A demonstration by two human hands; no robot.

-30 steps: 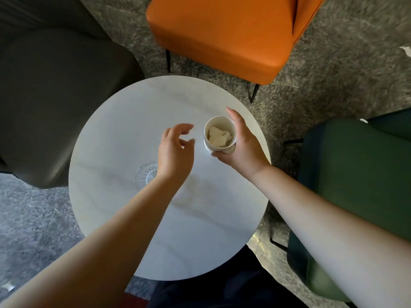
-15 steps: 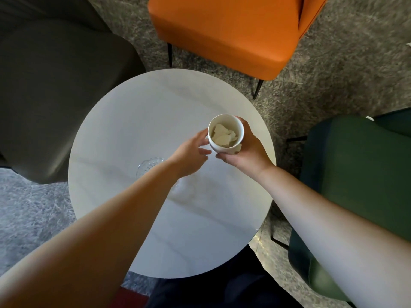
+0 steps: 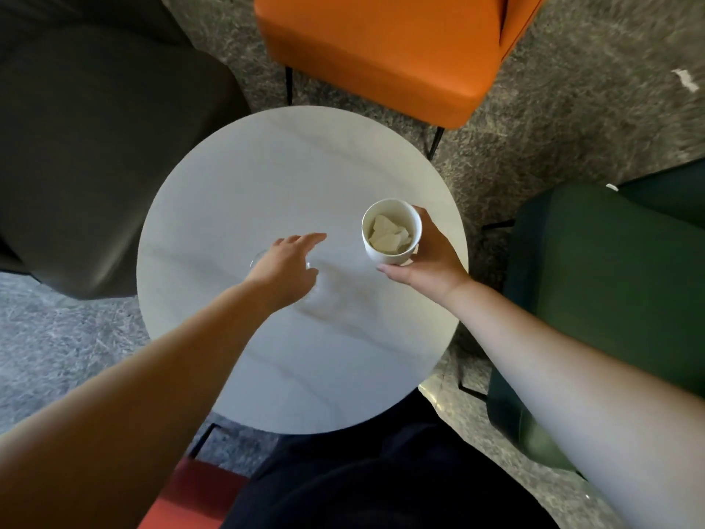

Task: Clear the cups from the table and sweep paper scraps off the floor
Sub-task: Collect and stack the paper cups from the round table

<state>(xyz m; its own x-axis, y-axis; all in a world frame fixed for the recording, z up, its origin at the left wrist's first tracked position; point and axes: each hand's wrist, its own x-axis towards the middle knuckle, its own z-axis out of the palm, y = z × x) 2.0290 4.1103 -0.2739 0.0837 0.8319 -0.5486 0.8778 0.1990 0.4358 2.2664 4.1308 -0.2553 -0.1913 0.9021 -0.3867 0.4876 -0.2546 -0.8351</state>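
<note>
From the head view, our right hand point(image 3: 427, 257) is wrapped around the white cup point(image 3: 391, 231), which holds crumpled paper point(image 3: 389, 234), toward three o'clock on the round worktop point(image 3: 267, 177). Half a second ago our left hand point(image 3: 284, 267) was touching that cup; now it has drawn away toward the centre, fingers loosely spread and holding nothing. It hovers over what seems to be a clear glass point(image 3: 256, 257), mostly hidden beneath the palm, so we cannot tell whether they touch. We judge the second cup is next to be lifted. On the carpet at one o'clock, beyond the orange chair point(image 3: 381, 51), lies a paper scrap point(image 3: 685, 79), not yet swept
</note>
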